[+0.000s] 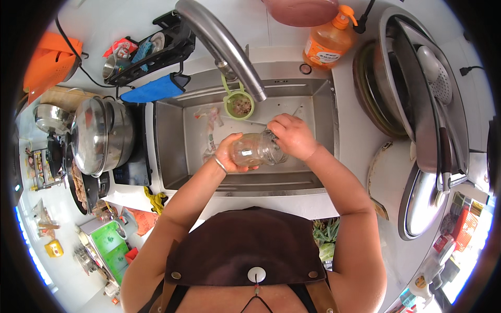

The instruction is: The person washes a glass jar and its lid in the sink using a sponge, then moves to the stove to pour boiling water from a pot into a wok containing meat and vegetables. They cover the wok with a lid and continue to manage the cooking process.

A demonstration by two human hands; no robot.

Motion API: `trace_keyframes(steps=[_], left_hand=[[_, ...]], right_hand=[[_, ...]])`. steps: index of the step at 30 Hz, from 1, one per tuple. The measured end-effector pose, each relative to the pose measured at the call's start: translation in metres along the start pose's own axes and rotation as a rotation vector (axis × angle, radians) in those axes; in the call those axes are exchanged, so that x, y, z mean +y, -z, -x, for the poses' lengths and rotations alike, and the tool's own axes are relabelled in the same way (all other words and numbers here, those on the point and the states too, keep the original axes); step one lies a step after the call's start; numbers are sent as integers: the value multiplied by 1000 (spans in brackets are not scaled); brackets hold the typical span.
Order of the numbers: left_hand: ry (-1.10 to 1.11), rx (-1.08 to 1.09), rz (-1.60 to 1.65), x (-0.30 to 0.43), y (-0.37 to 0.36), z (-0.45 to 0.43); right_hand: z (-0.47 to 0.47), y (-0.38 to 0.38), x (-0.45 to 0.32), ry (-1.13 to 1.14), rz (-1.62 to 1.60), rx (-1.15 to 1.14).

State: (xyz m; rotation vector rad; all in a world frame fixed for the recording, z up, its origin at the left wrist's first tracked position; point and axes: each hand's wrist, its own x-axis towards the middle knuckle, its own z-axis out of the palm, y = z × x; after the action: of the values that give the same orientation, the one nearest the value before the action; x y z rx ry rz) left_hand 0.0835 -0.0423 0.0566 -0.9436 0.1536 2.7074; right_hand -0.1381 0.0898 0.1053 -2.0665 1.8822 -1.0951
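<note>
A clear glass jar (250,150) lies sideways in the air above the stainless steel sink (305,105). My left hand (231,153) cups its base end. At the jar's mouth end, my right hand (292,137) has its fingers bent over the rim; whether they reach inside or hold something is hidden. Behind the jar, a green strainer (238,105) with food scraps in it hangs below the curved metal faucet (223,43). A crumpled strip of plastic wrapping (211,129) lies on the sink floor to the left.
An orange pump bottle of detergent (325,45) stands behind the sink's right corner. Metal basins (385,58) and trays lean along the right. To the left are a lidded steel pot (103,133), a blue cloth (154,88) and a black wall rack (156,54).
</note>
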Motion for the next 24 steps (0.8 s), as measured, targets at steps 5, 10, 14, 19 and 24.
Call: trace_keyframes(steps=[5,10,14,19,24], left_hand=[[-225,242,-63,1,-1,3],[21,345,-13,-1,-8,0],[-10,312,26,-1,-13,6],[-582,-93,-114,-8,0,11],[-858,54,-349,-12,1,13]], right_hand=[[18,-22,-8,-1315,-803,-231],[13,-23,6,-275,-116,18],[4,-15,2,-397,-246,-119],[21,-40,-18,-1045,-730,-6],[17,-51,-15,-1301,-1034,43]])
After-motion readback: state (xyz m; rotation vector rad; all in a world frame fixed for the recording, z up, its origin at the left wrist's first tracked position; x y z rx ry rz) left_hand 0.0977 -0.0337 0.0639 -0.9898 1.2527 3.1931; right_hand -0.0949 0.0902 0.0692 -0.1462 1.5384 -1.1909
